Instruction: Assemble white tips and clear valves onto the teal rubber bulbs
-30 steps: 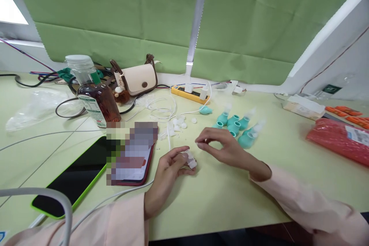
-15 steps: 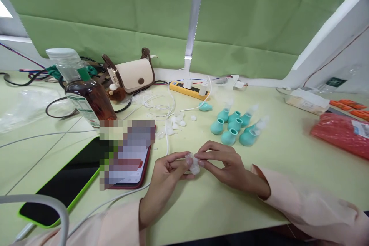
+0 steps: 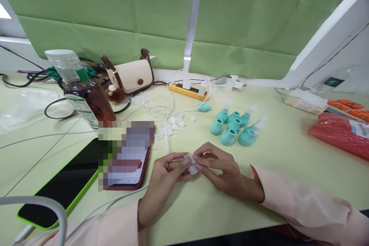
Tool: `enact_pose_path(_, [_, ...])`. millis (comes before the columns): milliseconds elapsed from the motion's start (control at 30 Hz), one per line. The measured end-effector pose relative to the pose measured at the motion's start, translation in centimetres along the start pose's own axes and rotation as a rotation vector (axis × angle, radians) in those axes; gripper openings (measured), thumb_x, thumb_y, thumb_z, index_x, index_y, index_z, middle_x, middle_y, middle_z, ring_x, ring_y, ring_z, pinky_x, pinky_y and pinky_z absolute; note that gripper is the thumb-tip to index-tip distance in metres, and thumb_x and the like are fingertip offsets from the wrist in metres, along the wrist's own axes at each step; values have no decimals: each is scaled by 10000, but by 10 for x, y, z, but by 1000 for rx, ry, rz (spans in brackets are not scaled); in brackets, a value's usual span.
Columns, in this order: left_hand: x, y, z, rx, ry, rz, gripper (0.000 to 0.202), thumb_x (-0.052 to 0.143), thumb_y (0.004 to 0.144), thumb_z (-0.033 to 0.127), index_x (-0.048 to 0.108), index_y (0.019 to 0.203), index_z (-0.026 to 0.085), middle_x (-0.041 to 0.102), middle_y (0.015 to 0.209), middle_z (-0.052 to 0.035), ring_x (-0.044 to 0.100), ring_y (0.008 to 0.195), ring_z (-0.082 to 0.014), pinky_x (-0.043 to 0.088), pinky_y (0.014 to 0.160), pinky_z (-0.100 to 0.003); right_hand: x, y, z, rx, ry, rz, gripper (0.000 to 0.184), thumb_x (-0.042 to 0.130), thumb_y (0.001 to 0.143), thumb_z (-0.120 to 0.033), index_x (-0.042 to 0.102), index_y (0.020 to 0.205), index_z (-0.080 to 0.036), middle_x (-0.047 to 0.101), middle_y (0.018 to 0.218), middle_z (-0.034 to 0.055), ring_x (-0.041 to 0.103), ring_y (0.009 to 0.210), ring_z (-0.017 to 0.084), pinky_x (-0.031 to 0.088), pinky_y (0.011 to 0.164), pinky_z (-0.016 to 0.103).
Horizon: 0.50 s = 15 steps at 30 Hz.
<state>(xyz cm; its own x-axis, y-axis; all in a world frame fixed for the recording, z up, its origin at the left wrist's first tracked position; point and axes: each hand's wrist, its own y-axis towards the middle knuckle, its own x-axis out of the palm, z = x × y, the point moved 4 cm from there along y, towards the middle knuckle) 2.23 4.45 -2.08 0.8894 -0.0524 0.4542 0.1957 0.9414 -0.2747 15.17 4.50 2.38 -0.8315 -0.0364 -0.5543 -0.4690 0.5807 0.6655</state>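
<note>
Between my hands, low over the table's front part, is a small translucent whitish piece (image 3: 192, 169), lumpy and soft-looking; its exact kind is too small to make out. My left hand (image 3: 170, 173) pinches it between thumb and fingers. My right hand (image 3: 220, 167) has thumb and index fingertips closed on the piece's right edge. Beyond the right hand stand several teal rubber bulbs (image 3: 228, 137) with open necks, some with clear tips. One teal bulb (image 3: 204, 107) lies on its side farther back. Small white scraps (image 3: 175, 121) are scattered beyond my left hand.
Left of my hands lie a red-cased phone (image 3: 141, 173) and a green-cased phone (image 3: 62, 182). A brown bottle (image 3: 89, 102), a cream handbag (image 3: 134, 76) and a yellow power strip (image 3: 184, 91) stand behind. White cables cross the table. A red plastic package (image 3: 337, 132) sits at right.
My right hand has shifted slightly left, and its fingers now sit closer over the translucent piece. The piece has turned a little in my left hand. The whole view has moved slightly.
</note>
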Motion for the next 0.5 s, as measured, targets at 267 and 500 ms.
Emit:
enact_pose_path(267, [1, -1, 1, 31, -55, -56, 255, 665, 673, 248, 627, 856, 75, 686, 742, -104, 640, 698, -191, 524, 626, -270, 11, -15, 3, -34, -179, -131, 523, 504, 758, -145, 341, 1251, -203, 468, 1029, 113, 467, 946, 204, 477, 747, 375])
enact_pose_path(500, [-1, -2, 2, 28, -21, -15, 273, 693, 636, 250, 646, 846, 82, 688, 734, -100, 636, 695, -190, 516, 613, -256, 6, -9, 3, 36, -72, -160, 393, 522, 757, -189, 484, 1147, -219, 505, 971, 99, 490, 890, 200, 462, 736, 392])
